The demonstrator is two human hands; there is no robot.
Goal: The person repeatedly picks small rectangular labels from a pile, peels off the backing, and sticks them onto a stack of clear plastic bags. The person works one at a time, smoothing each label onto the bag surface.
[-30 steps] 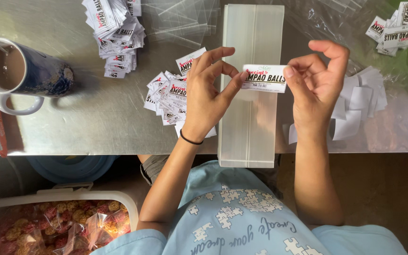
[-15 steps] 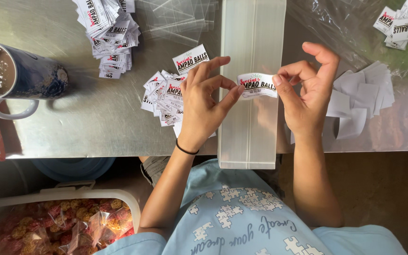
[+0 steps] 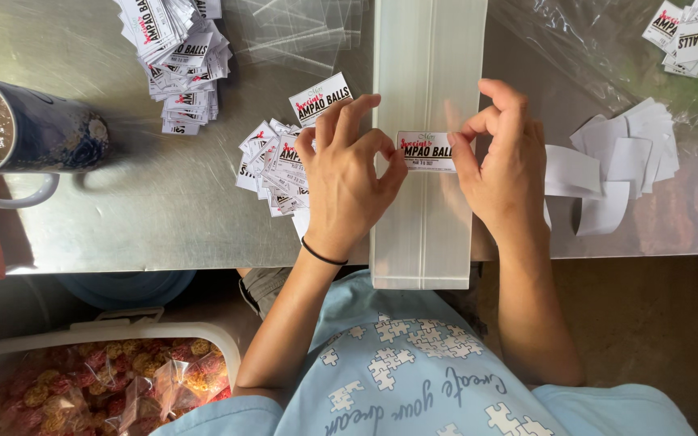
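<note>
1. The left hand (image 3: 347, 173) is pinching the left end of a small white rectangular paper label with red and black print (image 3: 426, 151); thumb and forefinger are clamped together on its edge, the other fingers curled above.
2. The right hand (image 3: 504, 173) is gripping the right end of the same label, thumb and forefinger closed on it, remaining fingers bent over the top.
3. The label is being held flat, just over a long stack of clear narrow plastic bags (image 3: 426, 210) lying lengthwise on the grey metal table (image 3: 163, 210). Whether the label is touching the stack cannot be told from this view.
4. At 9 o'clock from the left hand, touching its knuckles, a loose heap of matching printed labels (image 3: 272, 165) is lying.
5. At 10 o'clock, well apart, a taller pile of printed labels (image 3: 178, 56) is sitting.
6. At 3 o'clock from the right hand, just beside it, a scatter of blank white paper strips (image 3: 620, 165) is lying.
7. At 1 o'clock, at the far corner, another cluster of printed labels (image 3: 692, 36) is resting on crinkled clear plastic sheet (image 3: 575, 48).
8. At the left edge a dark blue mug with a white handle (image 3: 30, 141) is standing.
9. Below the table, at 7 o'clock, a white plastic tub of bagged red and orange sweets (image 3: 107, 379) is sitting.
</note>
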